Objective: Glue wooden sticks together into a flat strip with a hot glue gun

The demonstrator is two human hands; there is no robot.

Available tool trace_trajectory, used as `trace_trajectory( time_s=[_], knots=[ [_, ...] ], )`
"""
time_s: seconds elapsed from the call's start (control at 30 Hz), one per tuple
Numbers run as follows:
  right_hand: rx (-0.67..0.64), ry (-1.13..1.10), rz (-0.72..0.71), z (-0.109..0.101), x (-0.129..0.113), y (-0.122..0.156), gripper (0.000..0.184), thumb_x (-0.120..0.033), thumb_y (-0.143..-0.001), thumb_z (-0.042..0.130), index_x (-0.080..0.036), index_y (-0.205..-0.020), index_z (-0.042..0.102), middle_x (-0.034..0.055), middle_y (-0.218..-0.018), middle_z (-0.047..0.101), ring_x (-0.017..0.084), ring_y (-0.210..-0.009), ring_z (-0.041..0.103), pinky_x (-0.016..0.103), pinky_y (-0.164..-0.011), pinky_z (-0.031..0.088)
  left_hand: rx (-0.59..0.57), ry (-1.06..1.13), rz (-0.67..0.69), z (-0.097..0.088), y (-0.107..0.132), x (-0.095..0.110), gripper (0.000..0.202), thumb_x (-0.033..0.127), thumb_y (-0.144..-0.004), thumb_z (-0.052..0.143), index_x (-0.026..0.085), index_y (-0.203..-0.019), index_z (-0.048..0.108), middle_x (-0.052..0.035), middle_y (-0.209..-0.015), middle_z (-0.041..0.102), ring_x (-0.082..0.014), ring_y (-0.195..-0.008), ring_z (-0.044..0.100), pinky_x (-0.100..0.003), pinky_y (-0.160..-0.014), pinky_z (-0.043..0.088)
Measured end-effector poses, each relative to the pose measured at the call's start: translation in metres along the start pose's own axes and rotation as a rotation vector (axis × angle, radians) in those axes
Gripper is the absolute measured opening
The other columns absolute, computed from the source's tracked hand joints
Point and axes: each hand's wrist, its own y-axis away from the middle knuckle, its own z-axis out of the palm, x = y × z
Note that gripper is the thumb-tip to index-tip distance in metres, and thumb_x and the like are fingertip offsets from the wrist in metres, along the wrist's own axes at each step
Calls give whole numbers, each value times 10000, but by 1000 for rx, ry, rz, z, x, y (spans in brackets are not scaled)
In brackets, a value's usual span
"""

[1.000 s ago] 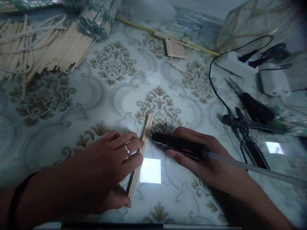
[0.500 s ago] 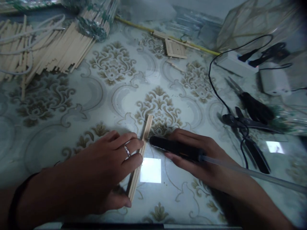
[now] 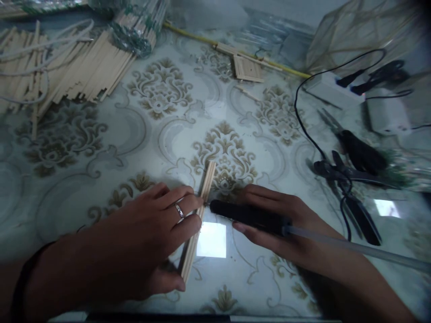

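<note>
My left hand (image 3: 134, 242), with a ring on one finger, lies flat over thin wooden sticks (image 3: 206, 183) that rest side by side on the patterned table, fingers pressing them down. My right hand (image 3: 286, 224) grips a black glue gun (image 3: 249, 214) with a translucent glue stick (image 3: 353, 246) poking out its back. The gun's tip touches the sticks' right edge, just beyond my left fingertips.
A large heap of wooden sticks (image 3: 67, 72) with white cord lies at the far left. A small stick panel (image 3: 247, 68) and a yellow rod (image 3: 235, 49) are at the back. Pliers and scissors (image 3: 353, 166), black cables (image 3: 303, 112) and a white power adapter (image 3: 384, 114) lie on the right.
The glue gun's tip has slid down along the sticks' edge toward me, with my right hand following. My left hand has stayed on the sticks.
</note>
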Motion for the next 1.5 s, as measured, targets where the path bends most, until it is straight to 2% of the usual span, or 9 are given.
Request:
trace_trajectory(
  time_s=[0.17, 0.4, 0.53, 0.73, 0.93, 1.3, 1.4, 1.5],
  knots=[
    [4, 22, -29, -1, -5, -2, 240, -304, -1087, 661, -244, -857, 624, 0, -774, 619, 188, -697, 639, 307, -613, 506, 19, 8, 6, 0, -1, 1, 671, 506, -712, 1045, 192, -1180, 681, -131, -1383, 766, -391, -1369, 663, -502, -1095, 544],
    [-20, -25, -65, 0, -5, -2, 144, -232, -1068, 658, -248, -926, 644, 20, -848, 680, 194, -764, 670, 313, -681, 523, 18, 6, 4, 0, -1, 0, 685, 509, -680, 1065, 197, -1151, 678, -122, -1371, 771, -384, -1350, 677, -492, -1051, 559],
    [-38, -4, -85, 0, -4, 1, 161, -242, -1062, 683, -249, -911, 627, 14, -836, 668, 204, -793, 671, 321, -699, 519, 26, 6, 5, 1, -1, 0, 695, 526, -677, 1067, 201, -1138, 663, -142, -1460, 749, -385, -1375, 671, -500, -1064, 556],
    [-35, -62, -93, 2, -5, 0, 129, -253, -1059, 687, -248, -935, 652, 20, -858, 680, 208, -809, 679, 322, -708, 548, 39, 19, 4, 4, 0, -2, 633, 489, -744, 1026, 201, -1153, 639, -177, -1547, 691, -389, -1408, 655, -513, -1098, 550],
    [-39, -50, -91, 1, -7, -1, 86, -261, -1063, 660, -241, -994, 708, 33, -860, 701, 221, -798, 687, 340, -718, 583, 40, -15, -5, 6, 0, -4, 576, 521, -796, 974, 199, -1148, 652, -196, -1565, 672, -399, -1402, 654, -518, -1125, 555],
    [-32, -84, -104, 3, -5, -1, 129, -209, -1030, 699, -251, -917, 652, 20, -865, 687, 208, -820, 695, 314, -729, 567, 60, -19, -5, 9, 1, -3, 588, 494, -783, 983, 195, -1159, 643, -204, -1590, 648, -409, -1429, 631, -523, -1135, 545],
    [-45, -75, -101, 3, -4, 0, 147, -205, -1026, 700, -253, -897, 648, 23, -865, 685, 217, -856, 705, 333, -785, 583, 46, -33, -5, 8, 0, -4, 573, 490, -813, 957, 189, -1195, 653, -210, -1596, 644, -419, -1435, 626, -535, -1125, 548],
    [-52, -69, -109, 3, -4, 1, 141, -214, -1039, 691, -248, -906, 654, 22, -859, 676, 212, -837, 688, 334, -772, 569, 47, -43, -7, 7, -1, -4, 608, 496, -826, 949, 178, -1250, 652, -215, -1586, 652, -420, -1427, 631, -540, -1112, 551]
  ],
)
